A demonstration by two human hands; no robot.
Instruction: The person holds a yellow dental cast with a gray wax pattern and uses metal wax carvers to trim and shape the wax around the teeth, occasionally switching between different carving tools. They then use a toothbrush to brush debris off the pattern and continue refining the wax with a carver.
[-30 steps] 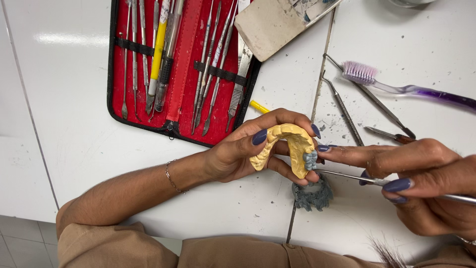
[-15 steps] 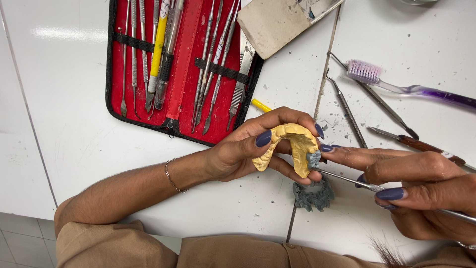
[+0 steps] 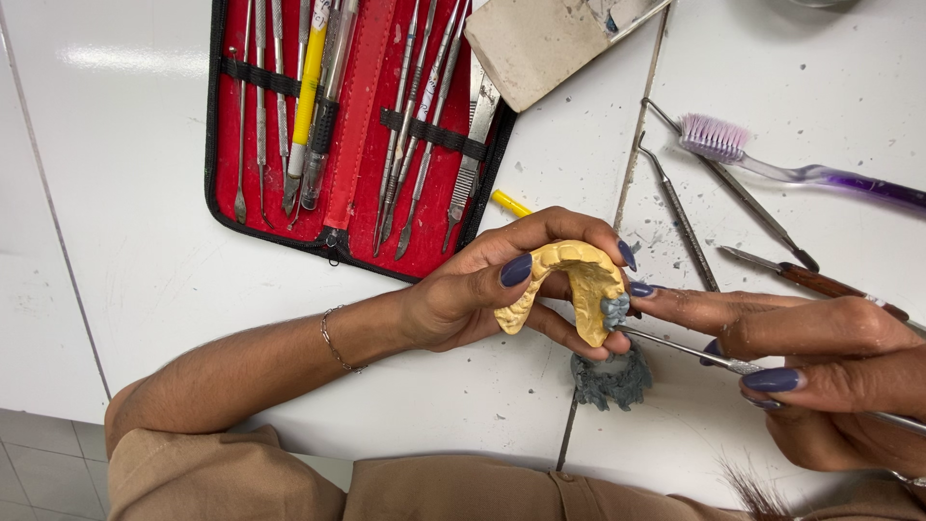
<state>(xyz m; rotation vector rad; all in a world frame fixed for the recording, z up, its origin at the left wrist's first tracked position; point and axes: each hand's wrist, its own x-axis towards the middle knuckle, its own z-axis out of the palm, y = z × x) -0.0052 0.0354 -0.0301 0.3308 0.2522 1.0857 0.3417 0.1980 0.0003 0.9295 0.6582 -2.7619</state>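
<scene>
My left hand (image 3: 473,289) grips a yellow horseshoe-shaped dental cast (image 3: 564,280) over the white tabletop, thumb on its front and fingers curled behind. A small lump of grey wax (image 3: 614,309) sits on the cast's right end. My right hand (image 3: 820,357) holds a thin metal instrument (image 3: 694,352) like a pen. Its tip reaches the grey wax on the cast, and the index finger stretches toward the same spot.
A red-lined zip case (image 3: 362,145) of metal dental tools lies open at the back. A grey wax blob (image 3: 610,378) lies on the table under the cast. A purple toothbrush (image 3: 772,164), loose metal instruments (image 3: 680,217) and a beige slab (image 3: 559,39) lie at the back right.
Both hands hold nearly the same pose. The right hand's fingers have shifted slightly on the instrument while its tip stays at the grey wax.
</scene>
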